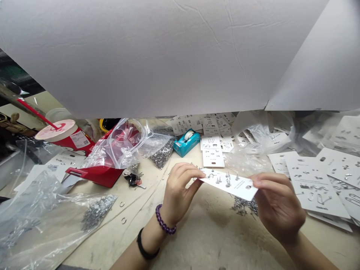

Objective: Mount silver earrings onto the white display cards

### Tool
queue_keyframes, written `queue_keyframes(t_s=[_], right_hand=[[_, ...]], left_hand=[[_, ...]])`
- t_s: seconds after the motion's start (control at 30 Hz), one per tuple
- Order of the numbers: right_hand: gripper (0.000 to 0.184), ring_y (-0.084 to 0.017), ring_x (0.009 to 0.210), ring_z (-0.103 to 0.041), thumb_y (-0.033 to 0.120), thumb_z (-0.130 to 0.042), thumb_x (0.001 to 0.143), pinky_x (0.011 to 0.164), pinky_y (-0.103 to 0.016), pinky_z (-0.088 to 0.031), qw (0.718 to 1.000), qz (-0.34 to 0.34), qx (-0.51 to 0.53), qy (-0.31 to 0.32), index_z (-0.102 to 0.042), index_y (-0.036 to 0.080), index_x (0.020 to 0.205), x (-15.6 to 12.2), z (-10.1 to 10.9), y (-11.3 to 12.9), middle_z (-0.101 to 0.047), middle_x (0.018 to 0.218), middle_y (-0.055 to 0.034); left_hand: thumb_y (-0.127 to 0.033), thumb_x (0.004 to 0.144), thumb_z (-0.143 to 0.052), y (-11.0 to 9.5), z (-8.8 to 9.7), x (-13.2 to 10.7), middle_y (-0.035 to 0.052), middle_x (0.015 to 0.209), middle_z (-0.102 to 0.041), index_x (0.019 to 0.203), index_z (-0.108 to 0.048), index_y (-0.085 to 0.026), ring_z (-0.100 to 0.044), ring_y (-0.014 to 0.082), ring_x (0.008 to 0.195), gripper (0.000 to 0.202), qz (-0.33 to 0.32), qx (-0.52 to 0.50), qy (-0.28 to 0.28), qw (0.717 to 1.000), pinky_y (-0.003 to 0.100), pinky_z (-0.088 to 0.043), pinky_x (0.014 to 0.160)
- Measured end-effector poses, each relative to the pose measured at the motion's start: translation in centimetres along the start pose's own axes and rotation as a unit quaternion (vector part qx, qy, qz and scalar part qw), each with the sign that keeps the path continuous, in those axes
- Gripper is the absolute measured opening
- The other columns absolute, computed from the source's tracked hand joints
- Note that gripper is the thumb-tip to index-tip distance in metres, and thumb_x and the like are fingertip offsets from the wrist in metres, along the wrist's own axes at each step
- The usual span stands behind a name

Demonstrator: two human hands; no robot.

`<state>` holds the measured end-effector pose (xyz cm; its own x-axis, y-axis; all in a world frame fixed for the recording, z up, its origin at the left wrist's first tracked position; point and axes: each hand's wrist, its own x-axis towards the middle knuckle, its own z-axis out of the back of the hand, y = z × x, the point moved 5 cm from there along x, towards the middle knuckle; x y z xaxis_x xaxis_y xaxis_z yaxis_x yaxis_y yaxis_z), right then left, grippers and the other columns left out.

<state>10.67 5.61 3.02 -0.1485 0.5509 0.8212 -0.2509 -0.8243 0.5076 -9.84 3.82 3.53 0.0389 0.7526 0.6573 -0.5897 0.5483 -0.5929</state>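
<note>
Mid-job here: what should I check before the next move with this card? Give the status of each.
1. Both ends of card pinched, by left hand and right hand: ok.
2. Every slot on the card filled: cannot tell.
3. Loose metal bits close under the card: ok.
4. Card stack lies beside the right hand: ok.
5. Upper view free: not ok, a white sheet hides it.
</note>
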Motion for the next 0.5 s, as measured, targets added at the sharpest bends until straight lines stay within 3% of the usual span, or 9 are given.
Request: queue_keyframes(t_s=[0.07,0.13,0.2,0.27,0.33,0.4,0.5], right_hand=[[0.044,-0.017,0.081,-0.058,-0.001,-0.056,0.072,0.06,-0.031,-0.054,1.0,-0.008,0.026,-0.007,-0.058,0.025,0.107,-0.1,0.0,0.1,-0.058,0.089,-0.0026],[0.044,-0.017,0.082,-0.058,0.002,-0.056,0.074,0.066,-0.032,-0.055,0.996,-0.067,0.064,-0.011,-0.055,0.025,0.111,-0.1,-0.1,-0.4,-0.057,0.092,-0.0031],[0.041,-0.017,0.084,-0.059,0.01,-0.056,0.077,0.073,-0.034,-0.055,0.981,-0.171,0.089,0.015,-0.052,0.025,0.115,-0.3,-0.6,-1.2,-0.056,0.095,-0.0039],[0.041,-0.018,0.086,-0.059,0.019,-0.056,0.08,0.076,-0.035,-0.054,0.948,-0.288,0.117,0.063,-0.048,0.025,0.119,-0.7,-1.5,-2.1,-0.058,0.096,-0.0046],[0.047,-0.018,0.087,-0.06,0.025,-0.055,0.081,0.074,-0.035,-0.054,0.901,-0.389,0.169,0.089,-0.04,0.025,0.125,-1.3,-2.4,-2.8,-0.061,0.096,-0.0052],[0.048,-0.018,0.086,-0.061,0.028,-0.054,0.082,0.069,-0.033,-0.055,0.861,-0.446,0.226,0.095,-0.037,0.024,0.127,-1.6,-3.1,-3.1,-0.062,0.098,-0.0064],[0.031,-0.015,0.074,-0.061,0.03,-0.055,0.081,0.062,-0.029,-0.054,0.844,-0.466,0.248,0.097,-0.052,0.019,0.11,-1.7,-3.6,-3.3,-0.063,0.097,-0.007]], left_hand=[[-0.01,0.074,-0.061,0.0,0.2,0.0,0.0024,0.08,-0.063,0.082,-0.061,-0.02,-0.055,0.0161,0.082,0.013,0.025,-0.033,-0.016,0.999,0.031,-0.043,0.078],[-0.017,0.075,-0.061,0.9,0.0,-0.2,0.002,0.076,-0.062,0.079,-0.06,-0.019,-0.056,0.015,0.075,0.004,0.129,-0.109,-0.02,0.985,0.028,-0.045,0.07],[-0.027,0.076,-0.061,2.2,-0.8,-0.8,0.0011,0.071,-0.061,0.076,-0.058,-0.017,-0.055,0.0128,0.065,0.01,0.277,-0.217,-0.009,0.936,0.024,-0.044,0.059],[-0.034,0.075,-0.062,3.0,-1.9,-1.6,-0.0003,0.067,-0.06,0.073,-0.054,-0.016,-0.053,0.0102,0.06,0.02,0.384,-0.302,0.003,0.873,0.021,-0.042,0.055],[-0.036,0.073,-0.064,3.4,-2.7,-2.2,-0.001,0.067,-0.059,0.072,-0.053,-0.014,-0.052,0.0081,0.06,0.024,0.428,-0.345,0.008,0.835,0.019,-0.041,0.057],[-0.036,0.073,-0.064,3.4,-3.4,-2.6,-0.001,0.069,-0.058,0.073,-0.052,-0.013,-0.051,0.0069,0.062,0.025,0.448,-0.367,0.023,0.815,0.018,-0.041,0.059],[-0.036,0.074,-0.062,3.0,-4.2,-2.9,0.0007,0.073,-0.059,0.076,-0.052,-0.013,-0.053,0.0082,0.066,0.025,0.461,-0.383,0.062,0.798,0.02,-0.042,0.062]])
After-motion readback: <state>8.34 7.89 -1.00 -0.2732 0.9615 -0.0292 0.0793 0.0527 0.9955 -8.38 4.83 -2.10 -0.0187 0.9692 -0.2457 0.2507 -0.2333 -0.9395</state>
